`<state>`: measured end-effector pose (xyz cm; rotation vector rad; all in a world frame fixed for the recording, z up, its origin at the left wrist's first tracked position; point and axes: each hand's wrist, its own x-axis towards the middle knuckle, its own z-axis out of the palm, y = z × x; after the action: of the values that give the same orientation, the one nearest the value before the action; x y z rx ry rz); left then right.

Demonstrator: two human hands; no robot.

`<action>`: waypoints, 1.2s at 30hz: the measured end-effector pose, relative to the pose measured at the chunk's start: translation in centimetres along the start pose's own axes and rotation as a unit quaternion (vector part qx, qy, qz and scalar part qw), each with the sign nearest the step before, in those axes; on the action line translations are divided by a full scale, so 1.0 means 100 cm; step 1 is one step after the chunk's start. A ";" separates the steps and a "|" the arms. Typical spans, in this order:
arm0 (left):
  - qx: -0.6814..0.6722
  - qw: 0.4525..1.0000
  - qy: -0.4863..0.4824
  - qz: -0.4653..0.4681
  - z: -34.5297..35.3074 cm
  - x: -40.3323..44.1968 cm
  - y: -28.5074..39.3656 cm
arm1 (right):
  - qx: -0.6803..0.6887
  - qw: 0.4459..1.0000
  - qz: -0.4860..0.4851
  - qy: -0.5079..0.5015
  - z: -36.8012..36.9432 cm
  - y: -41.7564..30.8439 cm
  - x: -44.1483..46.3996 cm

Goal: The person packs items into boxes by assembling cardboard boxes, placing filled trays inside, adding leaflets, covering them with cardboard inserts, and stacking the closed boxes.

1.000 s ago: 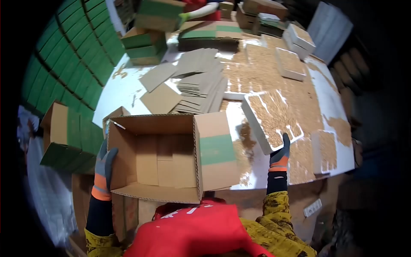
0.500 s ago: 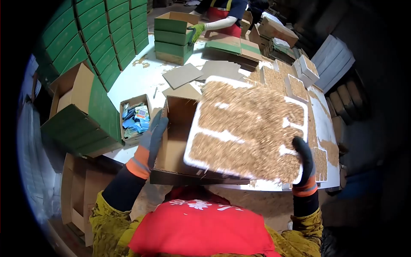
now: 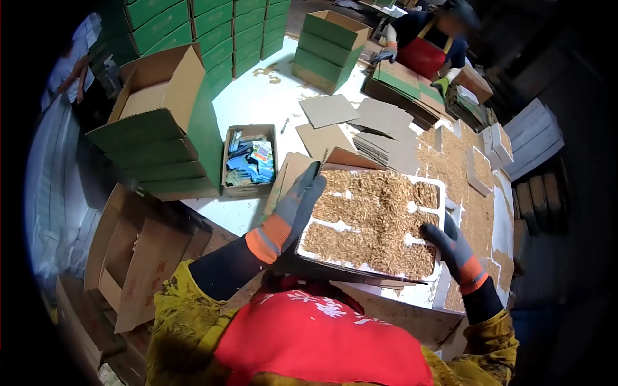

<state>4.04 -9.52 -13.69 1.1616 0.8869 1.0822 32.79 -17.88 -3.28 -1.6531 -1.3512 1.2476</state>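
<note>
A white foam tray [image 3: 441,201] with several compartments, heaped with brown wood shavings [image 3: 370,219], lies over the opening of a cardboard box [image 3: 353,158]. My left hand [image 3: 297,204], in a grey and orange glove, grips the box's left side, its fingers along the tray's left edge. On the right, my gloved right hand [image 3: 452,249] grasps the tray's edge, thumb on top and the other fingers beyond the rim. The tray hides most of the box, so how deep it sits cannot be made out.
A small carton [image 3: 250,186] of blue packets stands left, beside stacked green boxes [image 3: 193,151]. Grey cardboard sheets [image 3: 328,110] lie beyond. More shavings-filled trays [image 3: 473,168] cover the table's right side. A co-worker [image 3: 431,51] handles flattened green cardboard [image 3: 405,83] at the back.
The tray has moved left relative to the box and now covers its opening. My right hand has moved with it. My view has shifted, and the co-worker has moved from stacked boxes to the flattened cardboard.
</note>
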 end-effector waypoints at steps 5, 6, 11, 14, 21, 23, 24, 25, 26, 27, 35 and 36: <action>0.040 0.994 0.086 0.054 -0.068 0.059 -0.072 | -0.532 0.841 0.101 -0.017 0.000 -0.008 0.021; 0.220 0.943 0.190 0.160 -0.091 0.079 -0.092 | -0.572 0.820 -0.031 0.012 -0.007 0.016 0.023; 0.564 0.782 0.242 -0.109 -0.196 0.148 -0.176 | -0.704 0.709 -0.041 -0.003 0.013 0.044 0.038; 0.650 0.694 0.267 -0.157 -0.178 0.159 -0.175 | -0.555 0.822 -0.114 -0.055 0.002 0.011 0.033; 0.583 0.744 0.285 -0.160 -0.197 0.172 -0.191 | 0.045 0.993 -0.067 0.092 -0.095 0.042 0.167; 0.543 0.756 0.317 -0.180 -0.211 0.177 -0.191 | 0.078 0.996 -0.018 0.025 -0.091 0.125 0.246; 0.520 0.771 0.322 -0.178 -0.211 0.176 -0.183 | 0.069 0.997 -0.026 0.000 -0.074 0.157 0.280; 0.497 0.783 0.330 -0.176 -0.210 0.172 -0.175 | 0.030 0.998 -0.016 -0.051 -0.058 0.173 0.306; 0.555 0.742 0.351 -0.135 -0.205 0.167 -0.169 | -0.074 0.993 -0.060 -0.068 -0.042 0.186 0.335; 0.554 0.746 0.337 -0.153 -0.187 0.159 -0.144 | -0.175 0.975 -0.109 -0.086 -0.023 0.194 0.360; 0.308 0.890 0.313 -0.121 -0.185 0.126 -0.108 | -0.507 0.854 -0.101 -0.062 0.059 0.216 0.442; 0.269 0.904 0.309 -0.125 -0.165 0.117 -0.091 | -0.547 0.832 -0.069 -0.058 0.059 0.219 0.438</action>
<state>-6.78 5.61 -25.82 1.1022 1.8739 1.0298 35.26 18.39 -36.54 -2.1100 -2.4764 0.4224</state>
